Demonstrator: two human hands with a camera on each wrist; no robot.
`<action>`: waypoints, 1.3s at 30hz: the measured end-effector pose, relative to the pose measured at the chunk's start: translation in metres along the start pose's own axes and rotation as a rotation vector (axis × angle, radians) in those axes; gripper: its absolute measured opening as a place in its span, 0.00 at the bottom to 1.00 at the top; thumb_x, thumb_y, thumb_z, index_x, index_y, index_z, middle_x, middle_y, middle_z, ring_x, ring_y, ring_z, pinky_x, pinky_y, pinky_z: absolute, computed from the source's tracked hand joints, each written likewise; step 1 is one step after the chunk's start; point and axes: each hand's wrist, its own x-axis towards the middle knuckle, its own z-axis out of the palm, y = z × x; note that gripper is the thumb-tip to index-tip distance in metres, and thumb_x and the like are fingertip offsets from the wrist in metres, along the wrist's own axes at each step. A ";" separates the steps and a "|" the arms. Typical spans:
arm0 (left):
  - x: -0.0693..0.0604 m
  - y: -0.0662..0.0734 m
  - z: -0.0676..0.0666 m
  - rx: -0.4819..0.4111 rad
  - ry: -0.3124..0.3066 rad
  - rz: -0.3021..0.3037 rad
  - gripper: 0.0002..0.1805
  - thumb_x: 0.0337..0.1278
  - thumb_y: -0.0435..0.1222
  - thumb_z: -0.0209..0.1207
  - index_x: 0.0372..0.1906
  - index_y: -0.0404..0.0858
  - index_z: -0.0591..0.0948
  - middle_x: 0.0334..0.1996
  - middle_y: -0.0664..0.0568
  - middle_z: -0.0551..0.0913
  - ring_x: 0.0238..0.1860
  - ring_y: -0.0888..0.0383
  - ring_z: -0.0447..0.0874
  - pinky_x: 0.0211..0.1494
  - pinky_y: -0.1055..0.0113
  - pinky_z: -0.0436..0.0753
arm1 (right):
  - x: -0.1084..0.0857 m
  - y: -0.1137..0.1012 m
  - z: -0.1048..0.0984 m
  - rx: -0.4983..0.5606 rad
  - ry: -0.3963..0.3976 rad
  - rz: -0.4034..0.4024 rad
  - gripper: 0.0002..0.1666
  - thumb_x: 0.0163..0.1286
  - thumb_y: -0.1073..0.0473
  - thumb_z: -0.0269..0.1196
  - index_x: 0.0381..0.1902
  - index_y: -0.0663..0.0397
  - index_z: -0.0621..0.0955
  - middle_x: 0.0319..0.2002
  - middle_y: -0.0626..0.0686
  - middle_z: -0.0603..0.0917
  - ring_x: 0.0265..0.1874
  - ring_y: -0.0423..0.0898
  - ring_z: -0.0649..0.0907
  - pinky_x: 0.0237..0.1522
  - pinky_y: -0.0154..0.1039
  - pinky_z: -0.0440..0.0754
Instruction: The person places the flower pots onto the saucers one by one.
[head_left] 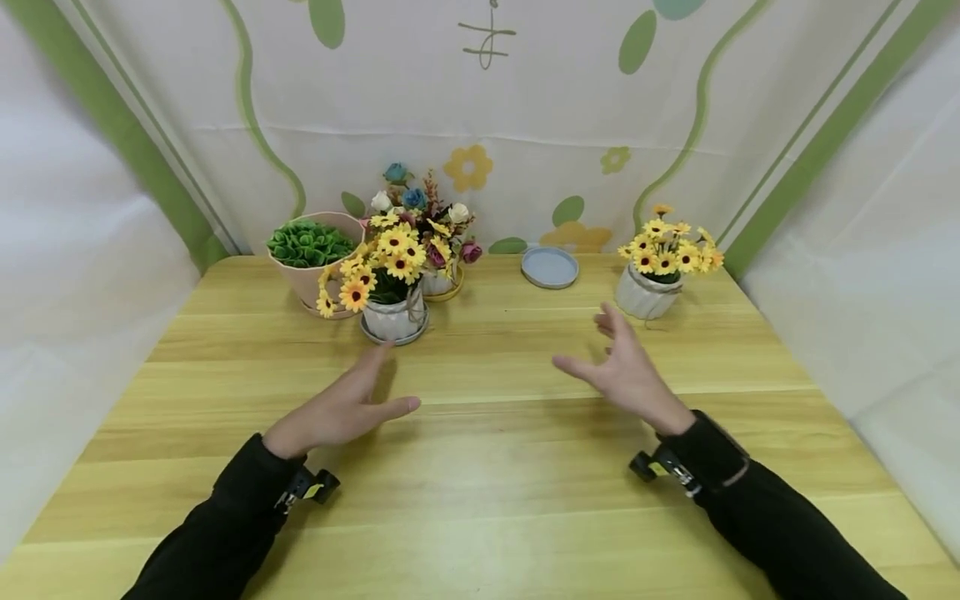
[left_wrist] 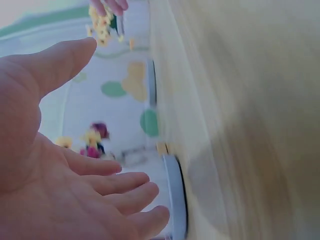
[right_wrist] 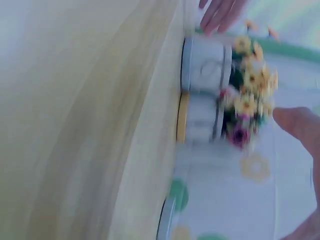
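My left hand (head_left: 341, 410) hovers over the table with its thumb spread and fingers fairly straight, holding nothing. Just beyond its fingertips stands a white pot of yellow daisies (head_left: 393, 318) on a grey-blue saucer (head_left: 396, 337). On the other side, my right hand (head_left: 628, 375) is held above the wood, thumb apart from the fingers, also holding nothing. Nearest to it is another white pot of yellow daisies (head_left: 649, 292), a short way beyond the fingers, with no saucer seen beneath it. A grey-blue saucer (head_left: 550, 267) lies bare near the back edge.
A pink pot (head_left: 307, 283) of green leaves stands at the back left. Behind the left daisies, a pot of mixed blue, white and purple flowers (head_left: 438, 242) sits on a yellow saucer (head_left: 447, 292). A white patterned curtain (head_left: 555, 100) hangs behind the wooden table (head_left: 480, 500).
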 end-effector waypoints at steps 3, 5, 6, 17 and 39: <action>0.015 0.009 0.005 -0.007 -0.016 0.038 0.58 0.73 0.57 0.62 0.87 0.37 0.38 0.87 0.36 0.38 0.87 0.36 0.36 0.86 0.31 0.44 | -0.006 0.017 -0.023 0.038 0.066 0.056 0.77 0.68 0.32 0.70 0.86 0.52 0.29 0.85 0.70 0.42 0.84 0.67 0.51 0.81 0.71 0.58; 0.029 0.016 0.009 0.002 -0.024 0.057 0.58 0.72 0.57 0.62 0.87 0.38 0.39 0.87 0.36 0.40 0.87 0.37 0.37 0.86 0.33 0.45 | -0.006 0.027 -0.035 0.063 0.104 0.091 0.77 0.69 0.31 0.70 0.85 0.51 0.27 0.85 0.69 0.39 0.84 0.68 0.49 0.80 0.73 0.58; 0.037 0.020 0.011 0.005 -0.029 0.066 0.58 0.72 0.57 0.63 0.87 0.38 0.39 0.87 0.36 0.40 0.87 0.38 0.38 0.87 0.34 0.46 | -0.005 0.032 -0.041 0.069 0.119 0.110 0.78 0.69 0.31 0.69 0.85 0.50 0.26 0.85 0.69 0.38 0.84 0.69 0.48 0.80 0.73 0.58; 0.136 0.048 0.036 0.010 -0.009 0.052 0.59 0.72 0.58 0.62 0.87 0.38 0.37 0.87 0.38 0.39 0.88 0.41 0.38 0.89 0.40 0.48 | 0.034 0.075 -0.072 -0.077 0.313 0.263 0.86 0.63 0.23 0.68 0.82 0.60 0.21 0.81 0.78 0.29 0.80 0.80 0.45 0.76 0.80 0.54; 0.298 0.087 0.061 0.105 0.275 -0.119 0.57 0.62 0.56 0.72 0.84 0.37 0.54 0.79 0.41 0.65 0.77 0.41 0.68 0.81 0.47 0.69 | 0.112 0.088 -0.070 0.154 0.514 0.070 0.72 0.66 0.50 0.77 0.87 0.43 0.37 0.84 0.62 0.57 0.84 0.57 0.60 0.86 0.51 0.57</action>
